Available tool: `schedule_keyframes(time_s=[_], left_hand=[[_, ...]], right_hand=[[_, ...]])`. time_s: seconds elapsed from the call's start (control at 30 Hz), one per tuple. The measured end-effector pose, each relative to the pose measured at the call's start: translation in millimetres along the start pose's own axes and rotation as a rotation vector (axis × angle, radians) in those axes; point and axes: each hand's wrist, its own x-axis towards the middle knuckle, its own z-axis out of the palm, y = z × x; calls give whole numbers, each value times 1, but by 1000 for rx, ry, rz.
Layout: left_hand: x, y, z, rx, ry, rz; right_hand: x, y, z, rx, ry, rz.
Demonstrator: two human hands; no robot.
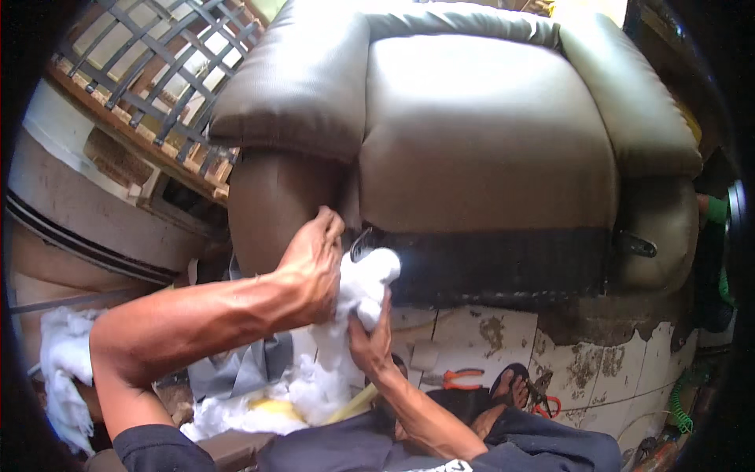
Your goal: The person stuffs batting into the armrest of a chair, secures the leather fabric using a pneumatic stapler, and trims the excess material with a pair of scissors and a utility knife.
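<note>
White stuffing (368, 277) bunches beside the dark bracket (361, 243); the right hand (373, 334) grasps it; the left hand's (316, 256) grip, at the brown upholstery (275, 189), I cannot tell; snagging on that bracket could tear it.

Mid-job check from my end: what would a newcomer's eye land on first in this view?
Probably the big brown padded chair, filling the upper middle and right of the view. Next, the bright white stuffing at its lower front edge, gripped by the right hand, with the left hand against the chair just above. Orange-handled pliers stand out on the floor below.
</note>
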Motion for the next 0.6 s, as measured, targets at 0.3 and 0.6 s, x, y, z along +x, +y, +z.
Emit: schedule_keyframes(time_s=[0.3,0.6], left_hand=[[-18,-2,6,-31,64,16],[-14,9,10,-11,117,-36]], right_hand=[[50,34,16,150,-350,-76],[71,115,47,697,-500,274]])
